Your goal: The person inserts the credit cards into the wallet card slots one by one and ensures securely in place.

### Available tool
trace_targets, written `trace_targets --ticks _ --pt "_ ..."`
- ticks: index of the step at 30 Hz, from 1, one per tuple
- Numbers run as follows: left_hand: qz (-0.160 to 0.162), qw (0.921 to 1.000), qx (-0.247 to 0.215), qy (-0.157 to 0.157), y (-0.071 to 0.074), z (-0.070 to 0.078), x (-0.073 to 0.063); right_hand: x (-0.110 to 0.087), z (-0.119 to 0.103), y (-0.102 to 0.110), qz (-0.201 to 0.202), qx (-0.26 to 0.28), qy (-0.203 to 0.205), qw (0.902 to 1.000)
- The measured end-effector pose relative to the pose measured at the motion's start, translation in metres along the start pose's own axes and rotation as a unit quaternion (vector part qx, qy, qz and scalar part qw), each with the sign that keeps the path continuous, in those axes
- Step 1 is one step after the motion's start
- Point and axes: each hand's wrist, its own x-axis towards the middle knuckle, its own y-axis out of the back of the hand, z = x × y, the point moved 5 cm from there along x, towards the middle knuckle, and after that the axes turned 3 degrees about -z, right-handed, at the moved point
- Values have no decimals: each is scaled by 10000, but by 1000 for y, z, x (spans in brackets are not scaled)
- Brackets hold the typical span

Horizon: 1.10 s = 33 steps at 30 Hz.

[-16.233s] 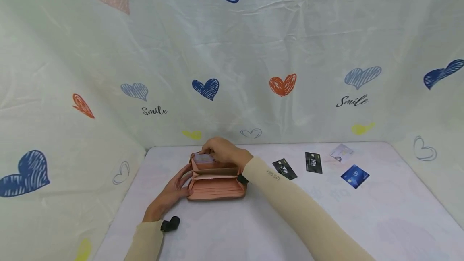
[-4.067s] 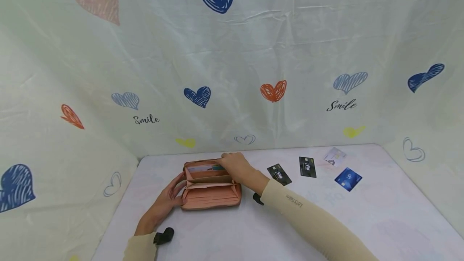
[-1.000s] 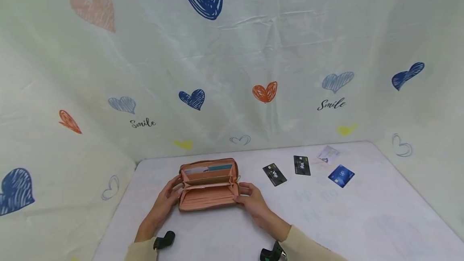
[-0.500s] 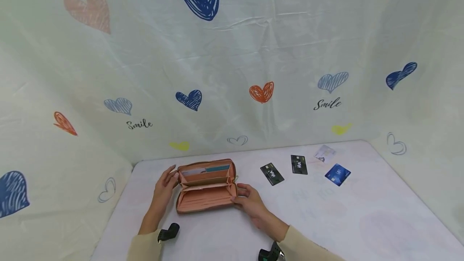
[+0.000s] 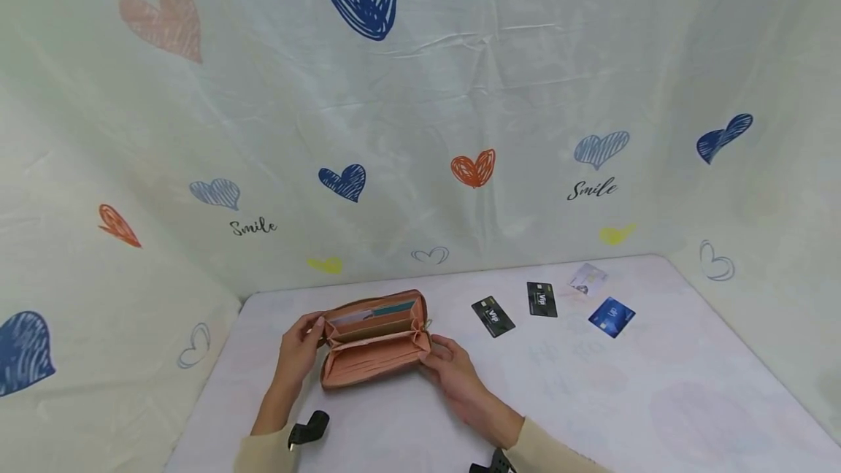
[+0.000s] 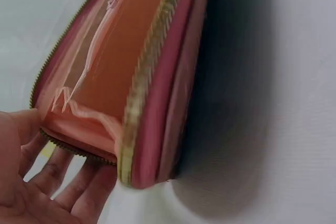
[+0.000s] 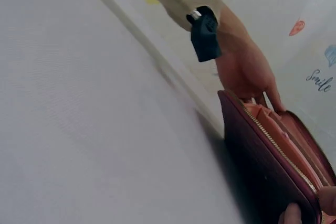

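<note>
A pink-lined zip-around wallet (image 5: 376, 362) is spread open, its pleated compartments facing up. A pale card (image 5: 352, 317) and a teal card (image 5: 396, 308) show in its back section. My left hand (image 5: 296, 356) holds the wallet's left end; in the left wrist view its thumb (image 6: 27, 124) lies on the rim and the fingers are underneath. My right hand (image 5: 456, 378) grips the front right corner, with the thumb (image 7: 328, 201) on the inner edge and a fingertip (image 7: 292, 214) against the dark outer cover. In the right wrist view the wallet's front casts a shadow below.
Right of the wallet lie a black VIP card (image 5: 493, 316), another black VIP card (image 5: 542, 299), a pale card with a small picture (image 5: 588, 279) and a blue card (image 5: 612, 317). The white table (image 5: 558, 400) ends at a heart-printed curtain (image 5: 407, 108) behind and beside it.
Earlier my right hand reached into the wallet's back section; it has since moved to the front right corner. My left hand has shifted up the left end, and the wallet has turned slightly.
</note>
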Motion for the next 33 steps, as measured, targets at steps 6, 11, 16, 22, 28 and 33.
trace_targets --ticks 6,11,16,22,28,33 --pt "87 9998 -60 172 -1 -1 -18 5 -5 2 194 173 149 9995" --pt "102 9991 -264 306 -3 1 -30 4 -5 1 122 325 183 9992" --pt "-206 9975 -550 405 -6 3 -42 -1 -7 -3 -20 345 132 9993" --pt "-1382 9832 -1007 646 -11 5 -50 -5 -13 -3 9 311 208 9993" --pt "-2853 9536 -843 470 -13 13 -48 -8 -15 -1 -17 172 176 9997" --pt "-3048 9508 -416 374 -20 20 -33 -12 -11 2 -46 32 35 10000"
